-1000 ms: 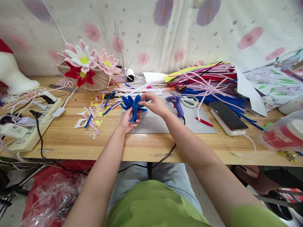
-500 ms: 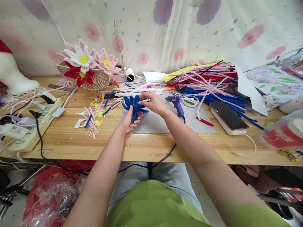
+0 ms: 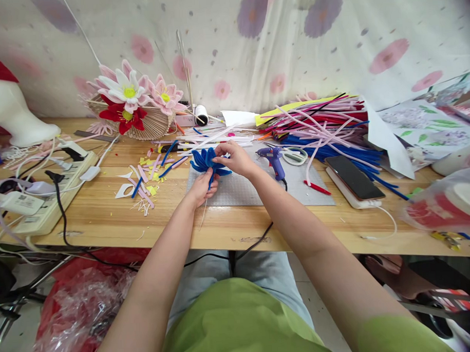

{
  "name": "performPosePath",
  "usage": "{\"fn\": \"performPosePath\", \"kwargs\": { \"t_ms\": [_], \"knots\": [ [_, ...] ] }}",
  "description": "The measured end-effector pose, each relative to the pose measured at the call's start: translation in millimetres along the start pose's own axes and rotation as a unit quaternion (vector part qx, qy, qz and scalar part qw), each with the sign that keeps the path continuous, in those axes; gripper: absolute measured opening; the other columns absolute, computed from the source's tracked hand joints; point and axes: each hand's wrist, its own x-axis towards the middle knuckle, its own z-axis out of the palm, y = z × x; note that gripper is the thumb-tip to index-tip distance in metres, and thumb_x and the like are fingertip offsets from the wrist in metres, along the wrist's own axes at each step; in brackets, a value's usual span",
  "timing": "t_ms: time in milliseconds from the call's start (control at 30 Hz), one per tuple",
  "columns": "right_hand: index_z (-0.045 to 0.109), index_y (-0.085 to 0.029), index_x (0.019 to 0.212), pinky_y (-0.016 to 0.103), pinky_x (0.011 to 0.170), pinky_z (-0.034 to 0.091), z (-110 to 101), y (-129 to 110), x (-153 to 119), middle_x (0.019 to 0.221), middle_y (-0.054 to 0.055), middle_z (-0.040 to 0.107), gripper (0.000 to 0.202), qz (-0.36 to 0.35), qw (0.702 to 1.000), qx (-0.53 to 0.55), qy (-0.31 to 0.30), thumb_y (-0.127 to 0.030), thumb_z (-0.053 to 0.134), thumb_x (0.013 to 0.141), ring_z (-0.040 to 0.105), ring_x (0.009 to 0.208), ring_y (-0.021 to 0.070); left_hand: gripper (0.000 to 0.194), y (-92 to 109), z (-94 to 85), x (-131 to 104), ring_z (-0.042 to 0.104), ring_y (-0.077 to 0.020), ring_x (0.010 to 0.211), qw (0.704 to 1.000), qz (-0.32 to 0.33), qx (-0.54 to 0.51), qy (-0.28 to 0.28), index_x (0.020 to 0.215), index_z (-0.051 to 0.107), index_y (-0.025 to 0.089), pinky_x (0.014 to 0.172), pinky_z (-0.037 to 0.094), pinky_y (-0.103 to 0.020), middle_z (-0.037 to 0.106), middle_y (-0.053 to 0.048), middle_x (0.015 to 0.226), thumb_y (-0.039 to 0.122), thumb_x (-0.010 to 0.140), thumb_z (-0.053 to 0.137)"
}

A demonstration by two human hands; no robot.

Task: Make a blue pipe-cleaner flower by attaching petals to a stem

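Observation:
A blue pipe-cleaner flower [image 3: 203,160] with several fuzzy petals is held above the left part of the grey cutting mat [image 3: 235,195]. My left hand [image 3: 202,190] is closed around its base, and a thin pale stem [image 3: 203,216] sticks out below that hand. From the right, my right hand [image 3: 234,158] pinches one of the flower's petals between thumb and fingers. Those fingers hide part of the flower's right side. On the mat to the right lie a purple glue gun [image 3: 273,160] and white-handled scissors [image 3: 295,156].
Pink, blue and yellow scraps [image 3: 142,182] lie left of the mat. A bundle of pipe cleaners [image 3: 318,119] is at the back right, near a phone [image 3: 354,178]. At the left are a power strip [image 3: 58,192] and a fan-shaped holder with finished flowers [image 3: 130,97].
The blue flower has turned slightly in my left hand, which has shifted a little and now covers more of its base. My right hand stays at the petals.

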Motion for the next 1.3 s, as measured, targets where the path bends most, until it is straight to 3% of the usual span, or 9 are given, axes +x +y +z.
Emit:
{"fn": "performPosePath", "kwargs": {
  "t_ms": [367, 567, 700, 800, 867, 933, 1000, 1167, 1300],
  "knots": [
    [0.060, -0.019, 0.078, 0.034, 0.079, 0.040, 7, 5, -7, 0.079, 0.003, 0.060, 0.011, -0.015, 0.999, 0.011, 0.028, -0.027, 0.063, 0.072, 0.049, 0.084, 0.0194, 0.035, 0, -0.2, 1, 0.023, -0.0013, 0.031, 1.000, 0.004, 0.013, 0.003, 0.072, 0.044, 0.017, 0.032, 0.007, -0.012, 0.032, 0.008, 0.046, 0.050, 0.084, 0.046],
    [0.054, -0.018, 0.109, 0.038, 0.086, 0.042, 11, 11, -16, 0.112, 0.010, 0.056, 0.053, -0.047, 0.994, 0.054, 0.089, -0.036, 0.072, 0.063, 0.051, 0.100, 0.0225, 0.036, -1, -1.7, 1, 0.022, -0.0014, 0.032, 0.999, 0.020, 0.031, -0.009, 0.073, 0.043, 0.018, 0.031, 0.009, -0.012, 0.034, 0.008, 0.049, 0.052, 0.084, 0.045],
    [0.047, -0.018, 0.119, 0.038, 0.085, 0.043, 11, 17, -19, 0.113, 0.010, 0.056, 0.070, 0.002, 0.995, 0.087, 0.056, -0.037, 0.075, 0.058, 0.055, 0.098, 0.0223, 0.033, 0, 3.6, -3, 0.027, -0.0022, 0.032, 0.996, 0.020, 0.091, -0.007, 0.073, 0.042, 0.018, 0.032, 0.011, -0.012, 0.036, 0.007, 0.049, 0.047, 0.087, 0.039],
    [0.049, -0.018, 0.113, 0.037, 0.080, 0.045, 9, 18, -17, 0.090, 0.003, 0.062, 0.063, 0.038, 0.992, 0.115, 0.023, -0.037, 0.074, 0.058, 0.058, 0.083, 0.0190, 0.032, 7, 8.9, -6, 0.033, -0.0037, 0.032, 0.984, 0.023, 0.173, 0.028, 0.071, 0.042, 0.017, 0.032, 0.015, -0.014, 0.040, 0.006, 0.047, 0.042, 0.090, 0.036],
    [0.052, -0.018, 0.103, 0.034, 0.075, 0.045, 8, 17, -16, 0.080, 0.000, 0.061, 0.054, 0.050, 0.987, 0.154, 0.022, -0.038, 0.074, 0.058, 0.057, 0.077, 0.0168, 0.029, 17, 11.3, -8, 0.041, -0.0060, 0.035, 0.977, 0.034, 0.206, 0.048, 0.072, 0.046, 0.016, 0.033, 0.025, -0.015, 0.045, 0.004, 0.048, 0.037, 0.090, 0.038],
    [0.052, -0.018, 0.092, 0.031, 0.072, 0.045, 7, 15, -14, 0.077, -0.001, 0.059, 0.046, 0.058, 0.977, 0.201, 0.031, -0.038, 0.074, 0.057, 0.056, 0.075, 0.0154, 0.023, 28, 12.0, -10, 0.053, -0.0091, 0.045, 0.978, 0.036, 0.198, 0.054, 0.076, 0.051, 0.013, 0.043, 0.041, -0.019, 0.054, 0.000, 0.054, 0.030, 0.090, 0.043],
    [0.050, -0.019, 0.083, 0.029, 0.069, 0.045, 8, 12, -13, 0.076, -0.001, 0.058, 0.041, 0.066, 0.970, 0.229, 0.039, -0.037, 0.074, 0.056, 0.054, 0.074, 0.0145, 0.017, 41, 11.1, -12, 0.059, -0.0103, 0.055, 0.982, 0.028, 0.177, 0.053, 0.078, 0.055, 0.011, 0.056, 0.049, -0.024, 0.061, -0.004, 0.063, 0.023, 0.087, 0.047],
    [0.050, -0.018, 0.078, 0.029, 0.068, 0.043, 11, 8, -16, 0.073, -0.002, 0.055, 0.036, 0.075, 0.973, 0.215, 0.028, -0.035, 0.074, 0.056, 0.051, 0.069, 0.0128, 0.013, 58, 5.6, -15, 0.058, -0.0105, 0.056, 0.968, -0.015, 0.248, 0.029, 0.076, 0.058, 0.011, 0.057, 0.049, -0.024, 0.064, -0.006, 0.065, 0.021, 0.082, 0.056],
    [0.053, -0.017, 0.084, 0.029, 0.071, 0.044, 9, 5, -18, 0.079, -0.002, 0.057, 0.038, 0.085, 0.968, 0.235, -0.009, -0.031, 0.073, 0.057, 0.052, 0.071, 0.0125, 0.013, 59, 4.2, -14, 0.052, -0.0101, 0.048, 0.928, -0.006, 0.370, 0.045, 0.075, 0.055, 0.013, 0.052, 0.046, -0.025, 0.059, -0.002, 0.059, 0.023, 0.082, 0.051]
  ]
}}
